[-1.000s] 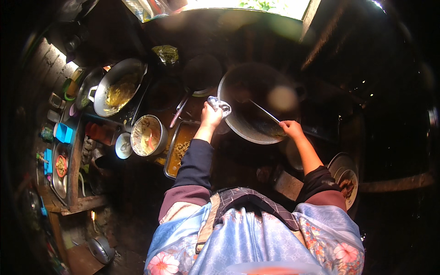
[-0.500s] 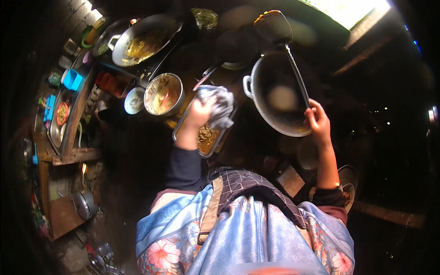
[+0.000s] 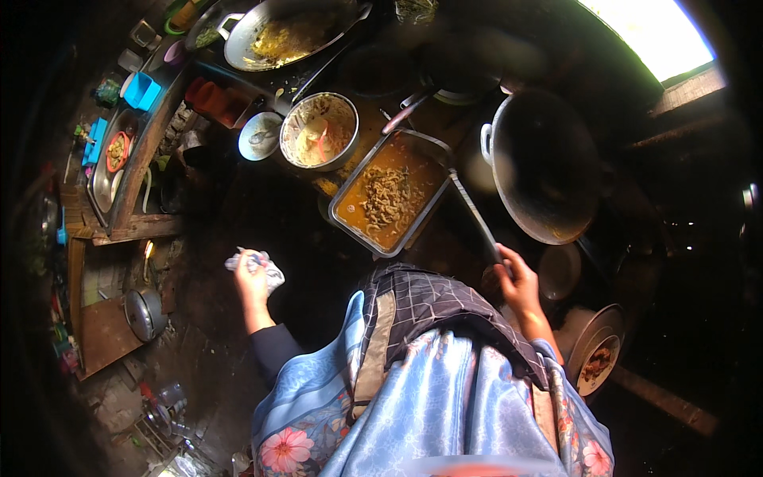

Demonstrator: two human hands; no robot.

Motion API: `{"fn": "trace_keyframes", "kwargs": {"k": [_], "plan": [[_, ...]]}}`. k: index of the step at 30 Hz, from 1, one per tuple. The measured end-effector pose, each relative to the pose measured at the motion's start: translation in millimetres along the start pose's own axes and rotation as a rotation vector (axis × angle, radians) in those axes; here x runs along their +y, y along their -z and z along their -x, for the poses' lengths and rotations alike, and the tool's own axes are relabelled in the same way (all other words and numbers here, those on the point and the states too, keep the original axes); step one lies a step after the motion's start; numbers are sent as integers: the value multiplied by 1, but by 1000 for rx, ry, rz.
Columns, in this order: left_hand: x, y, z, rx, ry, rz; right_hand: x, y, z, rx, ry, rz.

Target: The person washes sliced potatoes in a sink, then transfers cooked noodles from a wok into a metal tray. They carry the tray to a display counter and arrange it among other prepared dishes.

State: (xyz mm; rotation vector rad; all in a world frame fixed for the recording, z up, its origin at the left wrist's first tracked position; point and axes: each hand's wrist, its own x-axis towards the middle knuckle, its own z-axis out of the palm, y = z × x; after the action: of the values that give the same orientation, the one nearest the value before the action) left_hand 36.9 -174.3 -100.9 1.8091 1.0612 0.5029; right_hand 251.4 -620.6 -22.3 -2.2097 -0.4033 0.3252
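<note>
My left hand [image 3: 253,288] is out to the left, away from the counter, closed round a crumpled grey-and-white cloth [image 3: 274,276]. In my right hand [image 3: 520,288], in front of me on the right, is the dark handle of a long metal wok spatula [image 3: 474,208]. Its head dips into the far right corner of a rectangular metal tray [image 3: 417,226]; orange-brown sauce covers part of the head. A heap of brownish pieces [image 3: 388,195] lies in that sauce. Just right of the spatula sits a large dark wok [image 3: 548,171] with a pale loop handle, its inside looking bare.
A metal bowl [image 3: 350,151] with pale batter and a small light-blue bowl [image 3: 253,147] stand left of the tray. Farther back is a wok [image 3: 246,52] with yellowish food. A dark-handled pan [image 3: 397,119] juts toward the tray. Low right are stacked dishes [image 3: 586,381] with food.
The spatula has come down from above the right wok into the tray, my right hand lowering with it. My left hand has carried the cloth from over the tray out to the left.
</note>
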Motion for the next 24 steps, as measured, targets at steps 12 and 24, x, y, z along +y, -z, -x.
{"fn": "trace_keyframes", "kwargs": {"k": [12, 24], "plan": [[-27, -154, 69, -663, 291, -557, 69, 68, 12, 477, -212, 437], [-73, -174, 61, -749, 383, 255, 51, 59, -2, 684, 210, 750]]}}
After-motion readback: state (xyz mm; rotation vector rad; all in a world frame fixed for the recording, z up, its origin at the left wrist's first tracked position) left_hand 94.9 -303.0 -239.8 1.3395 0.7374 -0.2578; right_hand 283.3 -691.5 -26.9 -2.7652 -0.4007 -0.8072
